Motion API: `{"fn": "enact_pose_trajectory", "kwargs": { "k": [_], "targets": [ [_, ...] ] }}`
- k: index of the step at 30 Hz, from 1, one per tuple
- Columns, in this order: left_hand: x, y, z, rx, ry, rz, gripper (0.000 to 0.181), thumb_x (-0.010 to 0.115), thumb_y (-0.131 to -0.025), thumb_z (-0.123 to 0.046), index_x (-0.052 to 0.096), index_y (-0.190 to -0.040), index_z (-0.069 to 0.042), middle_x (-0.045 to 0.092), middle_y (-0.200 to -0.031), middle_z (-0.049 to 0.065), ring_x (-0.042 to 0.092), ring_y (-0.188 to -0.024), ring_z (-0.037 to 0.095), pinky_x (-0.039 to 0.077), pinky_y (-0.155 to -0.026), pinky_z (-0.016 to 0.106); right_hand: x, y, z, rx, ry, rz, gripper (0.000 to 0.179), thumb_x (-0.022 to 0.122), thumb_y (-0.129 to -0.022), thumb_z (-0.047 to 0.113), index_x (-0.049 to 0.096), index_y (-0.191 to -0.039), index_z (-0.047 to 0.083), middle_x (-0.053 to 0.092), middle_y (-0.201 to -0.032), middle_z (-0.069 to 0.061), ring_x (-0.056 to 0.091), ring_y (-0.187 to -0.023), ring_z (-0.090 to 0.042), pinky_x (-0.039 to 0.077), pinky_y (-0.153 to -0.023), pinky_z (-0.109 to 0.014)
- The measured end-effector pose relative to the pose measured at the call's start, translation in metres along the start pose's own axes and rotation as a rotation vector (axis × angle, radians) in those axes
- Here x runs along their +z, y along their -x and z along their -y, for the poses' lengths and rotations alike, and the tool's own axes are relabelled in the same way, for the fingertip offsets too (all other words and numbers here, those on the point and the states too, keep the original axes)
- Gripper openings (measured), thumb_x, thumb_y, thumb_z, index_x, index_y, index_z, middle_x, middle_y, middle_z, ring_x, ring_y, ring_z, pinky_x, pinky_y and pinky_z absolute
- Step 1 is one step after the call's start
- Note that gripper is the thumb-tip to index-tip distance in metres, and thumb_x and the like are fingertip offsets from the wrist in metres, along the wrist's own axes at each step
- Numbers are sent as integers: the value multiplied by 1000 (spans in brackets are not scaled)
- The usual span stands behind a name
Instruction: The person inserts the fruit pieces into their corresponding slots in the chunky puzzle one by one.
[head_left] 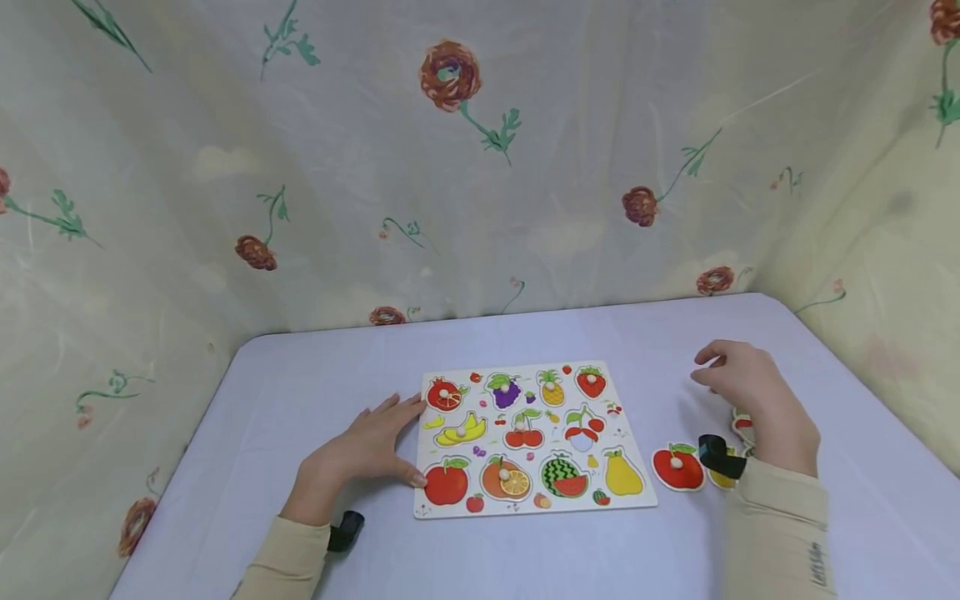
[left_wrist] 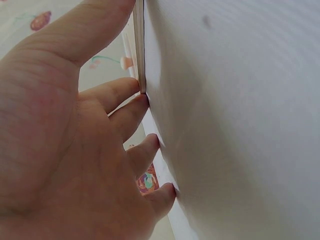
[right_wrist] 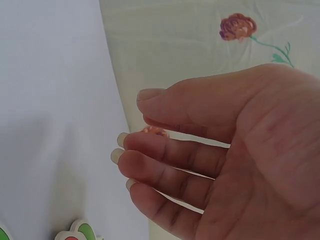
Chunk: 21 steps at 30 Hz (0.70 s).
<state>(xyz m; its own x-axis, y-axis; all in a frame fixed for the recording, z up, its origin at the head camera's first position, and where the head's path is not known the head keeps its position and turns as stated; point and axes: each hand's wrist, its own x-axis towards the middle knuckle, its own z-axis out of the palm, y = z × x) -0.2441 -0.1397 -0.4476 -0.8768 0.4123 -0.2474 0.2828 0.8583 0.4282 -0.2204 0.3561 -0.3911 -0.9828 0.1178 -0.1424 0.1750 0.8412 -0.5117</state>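
Right of the fruit puzzle board (head_left: 495, 437) on the table (head_left: 525, 558), the head view shows a loose apple piece (head_left: 678, 472) and the empty right hand (head_left: 750, 387). In the left wrist view, the left hand (left_wrist: 85, 150), spread, touches the board's edge; light pressure should steady it. The right wrist view shows slack fingers (right_wrist: 165, 172); pinching the knob (head_left: 676, 462) should suit.

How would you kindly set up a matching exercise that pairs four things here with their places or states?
Things:
1. left hand
2. right hand
3. board
4. loose apple

Places or states:
A. red, lying on the table, right of the board
B. touching the board's left edge
C. white and rectangular
D. raised, holding nothing

Pairs: 1-B, 2-D, 3-C, 4-A
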Motion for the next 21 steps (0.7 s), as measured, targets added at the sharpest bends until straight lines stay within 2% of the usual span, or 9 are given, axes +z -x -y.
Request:
{"fn": "enact_pose_trajectory", "kwargs": {
  "k": [8, 14, 21],
  "targets": [
    [0, -1, 2, 2, -6, 1, 110, 91, -63, -47, 36, -155, -22, 30, -164, -4, 14, -156, 29, 15, -124, 61, -5, 4, -7, 18, -17, 4, 41, 57, -94, 24, 57, -125, -4, 63, -110, -28, 61, -86, -30, 48, -62, -28],
    [0, 0, 0, 5, -3, -2, 109, 91, -62, -47, 37, -154, -22, 31, -164, -2, 15, -155, 30, 16, -123, 62, -6, 8, -11, 48, -22, 28, 44, 58, -95, 26, 57, -125, -5, 61, -115, -30, 60, -93, -35, 52, -68, -35],
    [-1, 1, -2, 9, 7, 4, 110, 91, -62, -47, 37, -154, -21, 31, -164, -1, 16, -155, 31, 16, -123, 63, -11, 16, -20, 127, -50, 64, 44, 57, -95, 25, 55, -127, -5, 54, -125, -33, 54, -99, -40, 52, -72, -41]
  ]
}}
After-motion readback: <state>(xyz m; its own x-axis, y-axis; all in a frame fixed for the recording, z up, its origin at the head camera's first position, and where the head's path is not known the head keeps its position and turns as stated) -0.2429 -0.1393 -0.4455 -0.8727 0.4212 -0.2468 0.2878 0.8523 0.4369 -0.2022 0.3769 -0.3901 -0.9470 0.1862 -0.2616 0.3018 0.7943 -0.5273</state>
